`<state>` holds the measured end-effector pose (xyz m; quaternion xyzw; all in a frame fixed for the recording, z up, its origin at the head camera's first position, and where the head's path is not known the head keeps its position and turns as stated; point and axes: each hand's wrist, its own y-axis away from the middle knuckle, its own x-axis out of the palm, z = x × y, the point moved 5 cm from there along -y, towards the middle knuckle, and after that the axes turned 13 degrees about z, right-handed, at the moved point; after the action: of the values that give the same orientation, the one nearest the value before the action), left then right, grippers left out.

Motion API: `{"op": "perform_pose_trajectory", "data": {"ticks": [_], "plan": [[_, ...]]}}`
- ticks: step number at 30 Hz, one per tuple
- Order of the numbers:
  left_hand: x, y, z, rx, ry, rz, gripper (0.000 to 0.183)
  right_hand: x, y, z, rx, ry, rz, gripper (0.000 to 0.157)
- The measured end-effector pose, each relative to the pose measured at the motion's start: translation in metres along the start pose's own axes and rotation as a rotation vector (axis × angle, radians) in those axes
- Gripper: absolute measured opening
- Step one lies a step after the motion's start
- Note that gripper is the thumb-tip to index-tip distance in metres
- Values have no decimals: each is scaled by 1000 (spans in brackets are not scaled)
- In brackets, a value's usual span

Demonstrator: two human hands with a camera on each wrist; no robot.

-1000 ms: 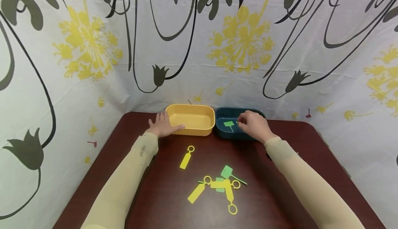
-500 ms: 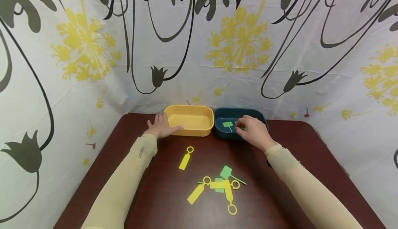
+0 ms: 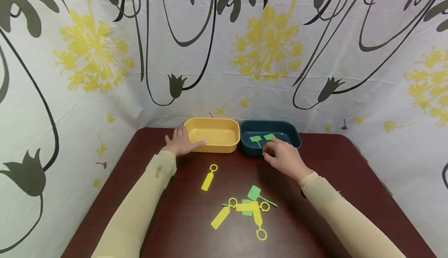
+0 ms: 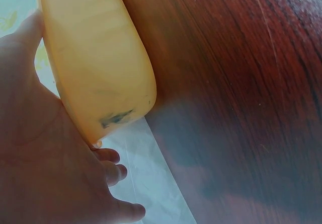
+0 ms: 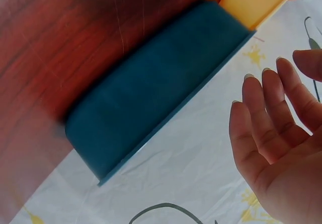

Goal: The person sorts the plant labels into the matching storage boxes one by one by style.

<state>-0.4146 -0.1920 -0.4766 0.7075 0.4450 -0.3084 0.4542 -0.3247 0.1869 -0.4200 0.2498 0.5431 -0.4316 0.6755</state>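
Observation:
My left hand (image 3: 180,141) rests with fingers spread on the left end of the yellow tub (image 3: 224,148); its thumb lies along the front rim. In the left wrist view the palm is against the tub's rim. Over the near edge of the dark blue tub (image 3: 249,149) hovers my right hand (image 3: 284,155), its fingers loosely bent and nothing between them, as the right wrist view also shows. Inside the blue tub lie two green tags with thin stems, a left tag (image 3: 256,138) and a right tag (image 3: 269,137). The yellow tub's visible floor is bare.
On the brown table (image 3: 182,227), a yellow ring-ended tag (image 3: 207,181) lies alone. Closer in, three more yellow tags (image 3: 220,218) overlap beside a green tag (image 3: 254,192), with another green tag (image 3: 247,213) partly covered. A patterned cloth (image 3: 210,86) hangs behind the tubs.
My right hand has drawn back toward me from inside the blue tub and its fingers have loosened, leaving a second green tag in view there. My left hand stays on the yellow tub.

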Motion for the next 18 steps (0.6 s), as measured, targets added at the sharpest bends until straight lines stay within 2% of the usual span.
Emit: {"op": "perform_pose_trajectory", "data": {"ticks": [3,11,18], "plan": [[0,1,1,-11,-8,3,141,1,3,4,3,-10,2,4],[-8,15,-10,30,5,-52,133,4,13,11,6,-19,-4,4],[-1,1,1,7,9,-17,141,14,26,12,45,-30,43,8]]}}
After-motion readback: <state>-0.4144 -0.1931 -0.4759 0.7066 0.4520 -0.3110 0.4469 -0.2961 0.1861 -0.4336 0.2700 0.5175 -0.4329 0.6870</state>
